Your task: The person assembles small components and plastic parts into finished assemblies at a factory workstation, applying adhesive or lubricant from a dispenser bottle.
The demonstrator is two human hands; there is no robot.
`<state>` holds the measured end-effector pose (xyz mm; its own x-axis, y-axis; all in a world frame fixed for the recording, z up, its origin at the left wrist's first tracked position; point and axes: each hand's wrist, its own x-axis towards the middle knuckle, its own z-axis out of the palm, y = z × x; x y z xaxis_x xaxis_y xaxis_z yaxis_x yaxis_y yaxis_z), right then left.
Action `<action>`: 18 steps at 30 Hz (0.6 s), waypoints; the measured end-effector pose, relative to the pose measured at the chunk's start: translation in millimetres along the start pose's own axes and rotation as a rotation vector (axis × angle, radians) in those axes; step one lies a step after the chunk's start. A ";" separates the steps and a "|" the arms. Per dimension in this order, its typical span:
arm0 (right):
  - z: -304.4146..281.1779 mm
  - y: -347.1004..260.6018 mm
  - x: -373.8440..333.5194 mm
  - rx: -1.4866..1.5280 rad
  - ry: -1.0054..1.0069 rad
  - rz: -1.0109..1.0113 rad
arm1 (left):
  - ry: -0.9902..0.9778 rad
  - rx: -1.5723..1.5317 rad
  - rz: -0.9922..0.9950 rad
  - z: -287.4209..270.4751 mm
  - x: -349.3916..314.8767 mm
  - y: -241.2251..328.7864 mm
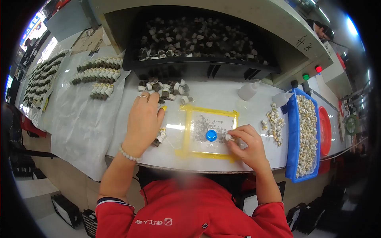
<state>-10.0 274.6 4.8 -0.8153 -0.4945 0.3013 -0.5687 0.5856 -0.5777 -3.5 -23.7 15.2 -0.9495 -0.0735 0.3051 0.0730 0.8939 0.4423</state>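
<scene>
Seemingly mid-pickup, the left hand, its grip unclear, needed a firm pinch among grey-and-white pieces, while the right hand pinched a small whitish nub near the worktop's front edge.

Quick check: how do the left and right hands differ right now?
The left hand wears a ring and a bead bracelet; the right hand shows neither. The left hand is by the loose dark-and-white pieces, while the right hand pinches a small whitish piece beside the round blue dish. Both hands are ungloved.
</scene>
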 end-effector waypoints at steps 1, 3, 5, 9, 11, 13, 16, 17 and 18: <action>-0.7 -2.4 3.0 -0.011 0.004 0.006 | -0.035 0.042 0.011 3.2 4.1 -1.3; 0.8 -8.9 11.0 0.028 -0.059 -0.038 | -0.071 0.073 0.028 9.8 7.4 -6.5; 3.9 -12.1 19.4 0.004 -0.073 -0.077 | -0.129 0.009 0.038 17.2 9.2 -14.1; 6.1 -18.2 29.3 -0.026 -0.133 -0.087 | -0.169 -0.057 0.029 9.4 3.5 -4.2; 7.9 -17.4 32.4 -0.032 -0.148 -0.098 | -0.096 -0.270 -0.052 5.1 -2.8 3.1; 9.9 -15.9 34.5 -0.082 -0.162 -0.147 | -0.182 -0.569 -0.124 -2.3 -13.7 10.9; 15.0 -11.4 34.3 -0.129 -0.197 -0.182 | -0.314 -1.087 -0.225 -1.3 -32.1 20.9; 14.6 -12.8 35.1 -0.130 -0.199 -0.181 | -0.360 -1.309 -0.253 0.2 -38.2 22.7; 13.2 -15.5 36.5 -0.182 -0.220 -0.188 | -0.398 -1.374 -0.231 4.7 -44.3 20.3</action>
<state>-29.5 239.0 14.8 -0.6624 -0.7198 0.2079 -0.7333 0.5659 -0.3769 38.5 -0.2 6.6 -0.9839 0.1755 -0.0326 -0.0783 -0.2601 0.9624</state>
